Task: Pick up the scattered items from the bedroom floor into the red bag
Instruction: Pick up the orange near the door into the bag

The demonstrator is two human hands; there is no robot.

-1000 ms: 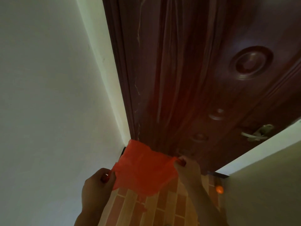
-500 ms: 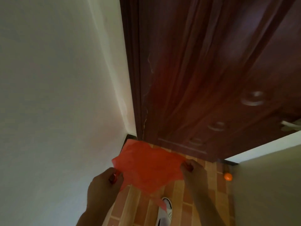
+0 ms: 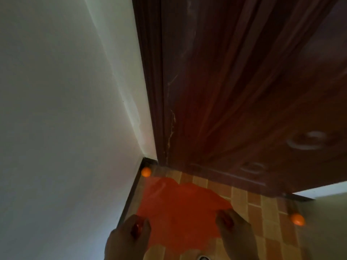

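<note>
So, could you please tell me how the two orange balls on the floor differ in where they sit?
The left orange ball lies in the corner where the white wall meets the door frame; the right orange ball lies against the opposite wall, nearer the person. The left ball sits just beyond the red bag; the right ball sits well off to the bag's right side. The right ball looks larger in the picture. Both are round, orange, on the tiled floor and untouched.
</note>
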